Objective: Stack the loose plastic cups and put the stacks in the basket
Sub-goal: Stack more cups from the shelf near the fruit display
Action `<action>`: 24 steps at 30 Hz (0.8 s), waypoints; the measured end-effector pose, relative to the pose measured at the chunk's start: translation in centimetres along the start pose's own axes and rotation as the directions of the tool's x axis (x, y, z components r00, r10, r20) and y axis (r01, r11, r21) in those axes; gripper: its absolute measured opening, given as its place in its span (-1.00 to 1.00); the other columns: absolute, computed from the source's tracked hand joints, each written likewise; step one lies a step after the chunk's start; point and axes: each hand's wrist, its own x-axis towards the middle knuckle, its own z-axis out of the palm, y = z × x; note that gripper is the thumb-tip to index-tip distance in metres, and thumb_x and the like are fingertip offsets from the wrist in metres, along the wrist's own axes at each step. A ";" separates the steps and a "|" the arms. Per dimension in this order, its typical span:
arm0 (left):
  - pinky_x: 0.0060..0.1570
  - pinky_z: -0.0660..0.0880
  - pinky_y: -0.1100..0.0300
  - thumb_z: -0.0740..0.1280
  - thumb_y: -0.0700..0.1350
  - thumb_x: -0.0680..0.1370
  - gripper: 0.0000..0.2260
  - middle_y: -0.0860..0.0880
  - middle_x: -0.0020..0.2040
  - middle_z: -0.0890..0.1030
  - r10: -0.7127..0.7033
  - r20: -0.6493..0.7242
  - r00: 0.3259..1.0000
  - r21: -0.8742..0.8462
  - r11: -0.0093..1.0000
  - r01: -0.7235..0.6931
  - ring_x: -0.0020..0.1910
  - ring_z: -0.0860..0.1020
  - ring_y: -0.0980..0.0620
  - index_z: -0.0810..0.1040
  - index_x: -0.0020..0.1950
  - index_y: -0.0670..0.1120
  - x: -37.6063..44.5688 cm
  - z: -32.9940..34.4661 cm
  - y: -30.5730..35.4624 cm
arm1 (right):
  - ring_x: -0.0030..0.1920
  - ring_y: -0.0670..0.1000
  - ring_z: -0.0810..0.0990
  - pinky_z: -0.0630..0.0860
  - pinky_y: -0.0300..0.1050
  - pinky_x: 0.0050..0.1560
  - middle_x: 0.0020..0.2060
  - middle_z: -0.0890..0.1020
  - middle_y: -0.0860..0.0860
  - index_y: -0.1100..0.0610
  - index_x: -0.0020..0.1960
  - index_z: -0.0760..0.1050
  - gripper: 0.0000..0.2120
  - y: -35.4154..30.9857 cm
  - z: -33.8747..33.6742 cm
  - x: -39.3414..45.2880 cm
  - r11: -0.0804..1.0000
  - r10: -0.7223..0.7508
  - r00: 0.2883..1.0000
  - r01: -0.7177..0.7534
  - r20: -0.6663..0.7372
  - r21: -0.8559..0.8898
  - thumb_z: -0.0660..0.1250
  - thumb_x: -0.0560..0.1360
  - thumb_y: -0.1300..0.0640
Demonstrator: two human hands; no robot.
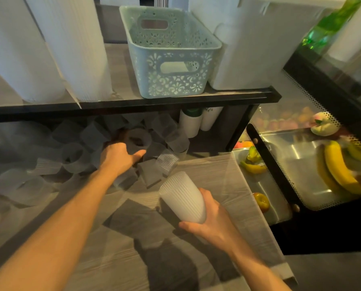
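Observation:
Several loose translucent plastic cups (72, 157) lie scattered on the wooden counter (120, 255) under a black shelf. My left hand (118, 156) reaches into the pile and grips one ribbed cup (138, 141) around its side. My right hand (207, 219) holds a short stack of white ribbed cups (181, 196) by its base, tilted with the mouth toward the pile. A pale green perforated basket (171, 80) stands on the shelf above, and I see nothing inside it.
Tall sleeves of white cups (74, 49) stand on the shelf (175, 99) left of the basket, and a white container (251, 55) stands on its right. A glass display case (301, 169) with bananas (339, 169) and other fruit sits to the right of the counter.

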 end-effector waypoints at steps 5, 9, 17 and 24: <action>-0.12 0.44 0.01 0.39 0.34 0.40 -0.47 -0.10 -0.12 0.50 0.062 -0.111 0.992 -0.391 0.915 -0.100 -0.02 0.51 -0.14 0.45 -0.11 -0.14 -1.8 -0.9 -2.3 | 0.12 -0.13 0.49 0.58 -0.01 0.08 0.14 0.41 -0.26 -0.31 0.29 0.13 -0.21 -0.5 -0.7 0.3 0.999 -0.011 1.000 0.010 -0.020 -0.033 0.45 0.19 -0.40; -0.09 0.51 0.29 0.48 0.14 0.41 -0.42 0.04 0.15 0.51 0.123 -0.134 0.983 -0.692 0.699 -0.182 0.06 0.56 0.15 0.36 0.32 -0.03 -5.3 -1.7 -3.0 | 0.13 -0.10 0.48 0.58 0.02 0.10 0.17 0.41 -0.22 -0.27 0.32 0.12 -0.15 -1.2 -0.3 0.9 0.996 -0.021 0.999 0.019 -0.027 -0.087 0.44 0.17 -0.44; -0.11 0.51 0.38 0.37 0.21 0.36 -0.58 0.03 0.09 0.58 0.255 -0.133 0.958 -0.852 0.464 -0.242 0.01 0.58 0.21 0.56 0.15 0.04 -10.2 -2.5 -4.7 | 0.20 -0.08 0.47 0.50 -0.01 0.19 0.25 0.42 -0.17 -0.18 0.41 0.14 -0.13 -3.8 0.2 0.2 0.974 -0.129 0.990 0.138 0.056 -0.182 0.50 0.25 -0.31; 0.13 0.51 -0.01 0.28 0.22 0.49 -0.68 0.10 0.12 0.51 0.442 -0.025 0.897 -0.744 0.591 -0.312 0.15 0.53 0.02 0.54 0.19 0.17 -12.4 -3.0 -4.3 | 0.19 -0.10 0.47 0.51 0.01 0.19 0.24 0.41 -0.18 -0.23 0.40 0.11 -0.14 -5.1 0.9 -0.7 0.926 -0.208 0.968 0.242 0.143 -0.289 0.47 0.25 -0.37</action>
